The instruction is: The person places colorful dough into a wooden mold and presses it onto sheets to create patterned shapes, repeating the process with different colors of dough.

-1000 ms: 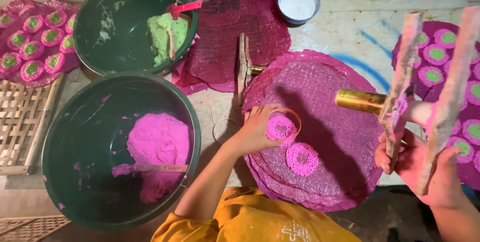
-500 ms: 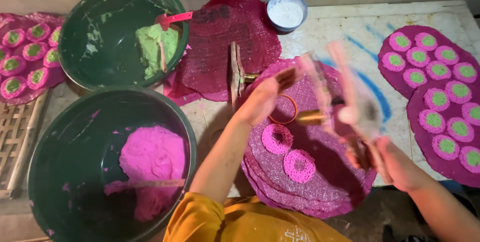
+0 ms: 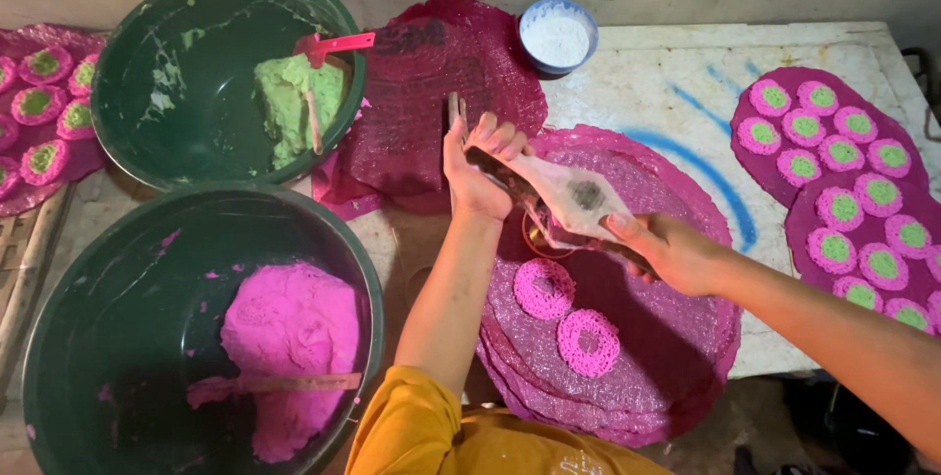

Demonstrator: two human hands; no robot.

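Holding a wooden press (image 3: 569,196) in both hands, left hand (image 3: 477,176) and right hand (image 3: 671,250) fingers clamped on its handles, above the pink mat (image 3: 676,338); we judge squeezing the next dough ring (image 3: 544,289) needs steady aim.

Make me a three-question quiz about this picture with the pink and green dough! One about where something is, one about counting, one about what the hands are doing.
1. Where is the small bowl of white powder?
A. at the far edge of the table
B. inside the pink dough bowl
C. on the floor

2. How many pink rings lie on the mat below the hands?
A. five
B. two
C. none

3. What are the left hand and right hand doing?
A. resting flat
B. stirring the green dough
C. holding one press tool together

Answers: 1 A, it sits by the wall beyond the mats. 2 B, one ring and another ring lie side by side. 3 C, both hands grip the tool above the mat.
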